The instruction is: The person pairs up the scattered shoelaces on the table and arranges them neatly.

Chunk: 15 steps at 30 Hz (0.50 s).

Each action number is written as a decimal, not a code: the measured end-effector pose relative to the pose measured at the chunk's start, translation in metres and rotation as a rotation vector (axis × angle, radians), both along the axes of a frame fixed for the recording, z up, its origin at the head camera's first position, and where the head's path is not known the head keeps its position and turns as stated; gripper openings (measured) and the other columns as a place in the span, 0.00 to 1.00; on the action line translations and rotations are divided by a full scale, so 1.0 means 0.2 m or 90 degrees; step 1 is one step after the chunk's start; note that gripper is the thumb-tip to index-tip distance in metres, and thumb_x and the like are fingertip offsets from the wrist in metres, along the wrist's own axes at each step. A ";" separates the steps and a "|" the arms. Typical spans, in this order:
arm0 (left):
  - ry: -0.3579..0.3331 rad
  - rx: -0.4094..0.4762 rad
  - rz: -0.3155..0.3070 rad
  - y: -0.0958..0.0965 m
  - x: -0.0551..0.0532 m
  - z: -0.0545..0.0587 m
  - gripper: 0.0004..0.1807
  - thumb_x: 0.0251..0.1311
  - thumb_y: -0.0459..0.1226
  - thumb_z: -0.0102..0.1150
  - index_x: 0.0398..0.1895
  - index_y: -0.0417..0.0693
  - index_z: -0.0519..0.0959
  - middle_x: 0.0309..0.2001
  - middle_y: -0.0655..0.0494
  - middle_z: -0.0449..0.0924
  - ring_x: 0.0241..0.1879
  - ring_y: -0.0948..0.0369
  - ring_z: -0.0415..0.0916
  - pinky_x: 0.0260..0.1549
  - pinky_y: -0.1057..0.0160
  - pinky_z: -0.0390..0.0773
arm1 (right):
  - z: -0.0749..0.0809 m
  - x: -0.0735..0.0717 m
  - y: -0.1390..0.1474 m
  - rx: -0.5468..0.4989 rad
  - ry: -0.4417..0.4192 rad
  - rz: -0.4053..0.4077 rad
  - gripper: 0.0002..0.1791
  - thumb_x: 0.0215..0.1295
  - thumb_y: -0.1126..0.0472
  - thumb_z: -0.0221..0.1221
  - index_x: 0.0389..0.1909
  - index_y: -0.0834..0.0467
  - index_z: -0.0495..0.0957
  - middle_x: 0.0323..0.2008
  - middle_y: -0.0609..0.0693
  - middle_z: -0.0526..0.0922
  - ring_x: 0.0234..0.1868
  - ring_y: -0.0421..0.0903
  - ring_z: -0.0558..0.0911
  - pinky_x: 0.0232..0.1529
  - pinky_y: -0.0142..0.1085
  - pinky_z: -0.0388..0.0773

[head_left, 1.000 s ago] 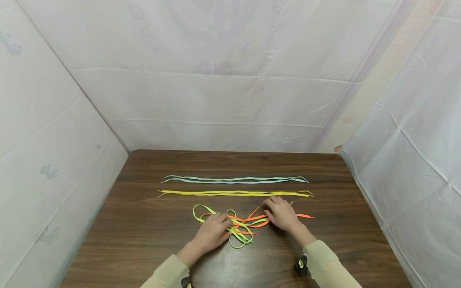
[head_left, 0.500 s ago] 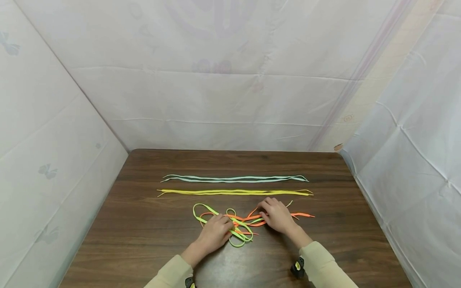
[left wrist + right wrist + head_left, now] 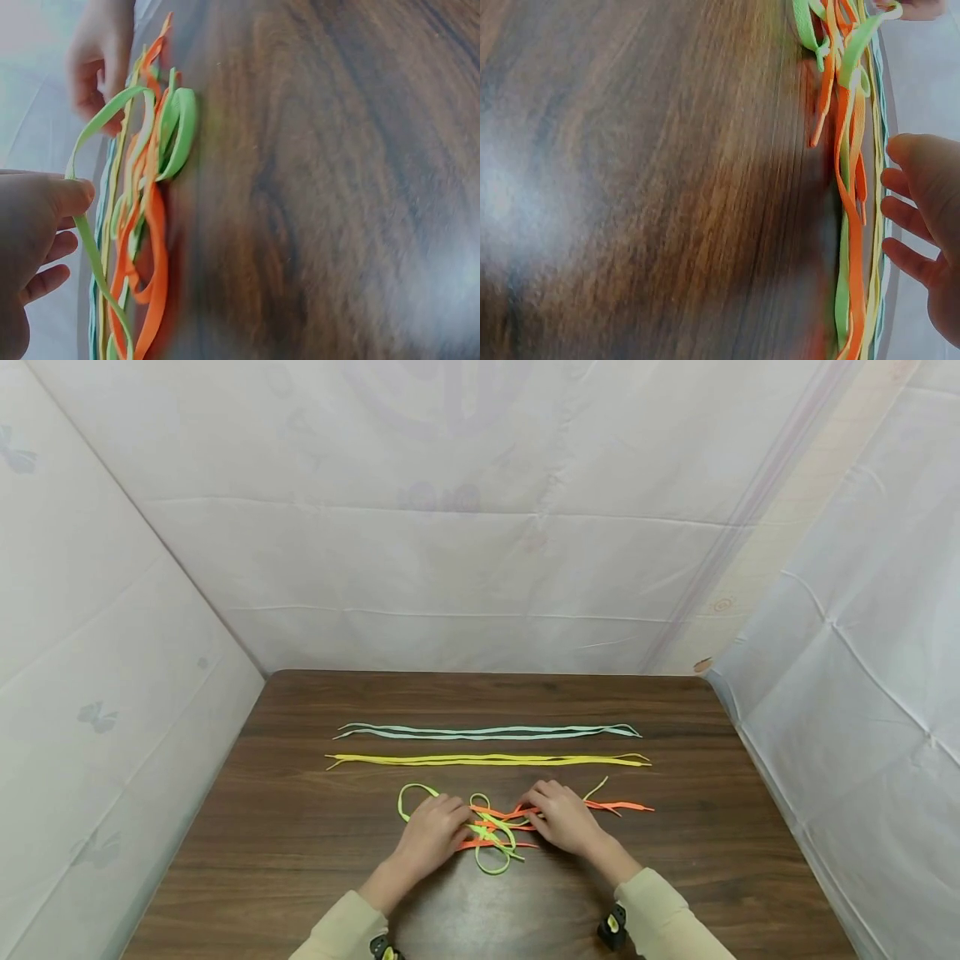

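A lime-green shoelace (image 3: 492, 871) and orange shoelaces (image 3: 633, 806) lie tangled near the middle of the table. At the tangle's left side, my left hand (image 3: 430, 833) pinches a strand of the green lace (image 3: 94, 251) between thumb and forefinger, raising it in a loop in the left wrist view. My right hand (image 3: 566, 818) hovers over the right part of the tangle. In the right wrist view, the right hand (image 3: 934, 217) has its fingers slightly bent and apart, with no lace between them. Parts of both laces are hidden under the hands in the head view.
Beyond the tangle, yellow shoelaces (image 3: 487, 761) are stretched straight from left to right. Farther back, pale mint shoelaces (image 3: 487, 734) lie parallel to them. The dark wooden table (image 3: 262, 843) is bordered by white cloth walls (image 3: 450, 568) at the back and sides.
My right hand has slid left along the tangle, uncovering more of the orange and green ends. My left hand has shifted slightly left and away from me, drawing the green lace with it.
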<state>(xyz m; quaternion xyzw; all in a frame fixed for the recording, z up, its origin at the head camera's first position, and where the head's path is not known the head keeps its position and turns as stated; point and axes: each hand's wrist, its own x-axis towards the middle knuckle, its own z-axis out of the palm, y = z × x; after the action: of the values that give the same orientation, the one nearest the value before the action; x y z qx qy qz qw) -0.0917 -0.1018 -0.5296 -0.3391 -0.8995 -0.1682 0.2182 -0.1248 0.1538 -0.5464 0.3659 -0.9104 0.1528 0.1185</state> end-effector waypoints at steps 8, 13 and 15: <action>0.011 0.004 0.049 -0.10 -0.02 0.05 0.09 0.40 0.34 0.71 0.23 0.51 0.78 0.23 0.63 0.72 0.24 0.64 0.68 0.25 0.64 0.68 | -0.01 0.02 -0.03 -0.004 -0.024 0.003 0.09 0.57 0.56 0.62 0.40 0.48 0.80 0.37 0.42 0.77 0.37 0.40 0.75 0.36 0.36 0.74; -0.011 0.007 0.088 -0.17 -0.03 0.08 0.09 0.40 0.32 0.70 0.24 0.51 0.79 0.24 0.62 0.73 0.27 0.63 0.71 0.28 0.63 0.72 | -0.02 0.02 -0.06 -0.002 -0.017 0.004 0.08 0.58 0.56 0.61 0.40 0.48 0.80 0.37 0.42 0.77 0.37 0.41 0.75 0.36 0.36 0.74; -0.025 0.005 0.105 -0.20 -0.03 0.09 0.09 0.40 0.32 0.71 0.24 0.50 0.79 0.24 0.62 0.73 0.27 0.64 0.71 0.28 0.63 0.72 | -0.02 0.02 -0.07 0.000 -0.017 0.002 0.08 0.58 0.56 0.61 0.39 0.47 0.79 0.37 0.41 0.77 0.37 0.40 0.75 0.36 0.36 0.74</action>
<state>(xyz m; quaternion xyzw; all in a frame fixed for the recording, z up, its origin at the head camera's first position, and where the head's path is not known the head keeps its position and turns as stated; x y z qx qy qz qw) -0.0978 -0.1422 -0.5108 -0.2597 -0.9278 -0.1597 0.2150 -0.1204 0.1392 -0.5507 0.3655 -0.9112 0.1579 0.1057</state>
